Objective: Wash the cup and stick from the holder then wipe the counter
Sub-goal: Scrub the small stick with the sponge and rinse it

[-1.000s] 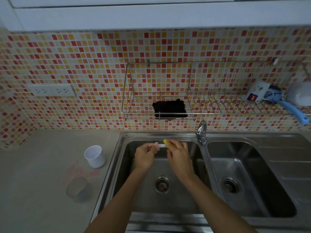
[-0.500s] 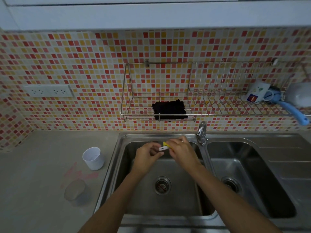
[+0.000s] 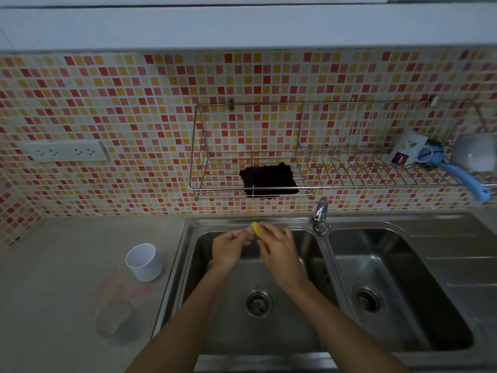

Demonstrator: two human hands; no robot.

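Counter (image 3: 53, 265), grey and dull, takes the left side up to the tiled wall. Beside it sits the steel sink (image 3: 242, 219), two basins with a drain in each and a ribbed board at far right. Above the sink a wire rack (image 3: 349, 186) hangs on the wall. It holds a black cloth (image 3: 269, 181) at its left end and, at its right end, a tipped printed mug (image 3: 407, 150), a blue brush (image 3: 462, 179) and a pale bowl (image 3: 474, 153). Both forearms reach over the left basin. The right hand (image 3: 278, 246) grips a yellow sponge (image 3: 256, 229), fingers curled round it, near the basin's back edge. The left hand (image 3: 230, 249) is just beside it, fingers curled and tips pinched up against the sponge. Whether they hold the stick I cannot tell, as it is hidden or too small to make out. A white socket (image 3: 67, 151) sits on the wall at left. The cup (image 3: 144, 262), white, stands upright on the counter, near the sink's left rim and apart from both hands. A clear glass (image 3: 114, 320) stands nearer the front edge, with a pink smear (image 3: 123, 289) on the counter between cup and glass. The tap (image 3: 321, 211) rises at the back, where the two basins meet.
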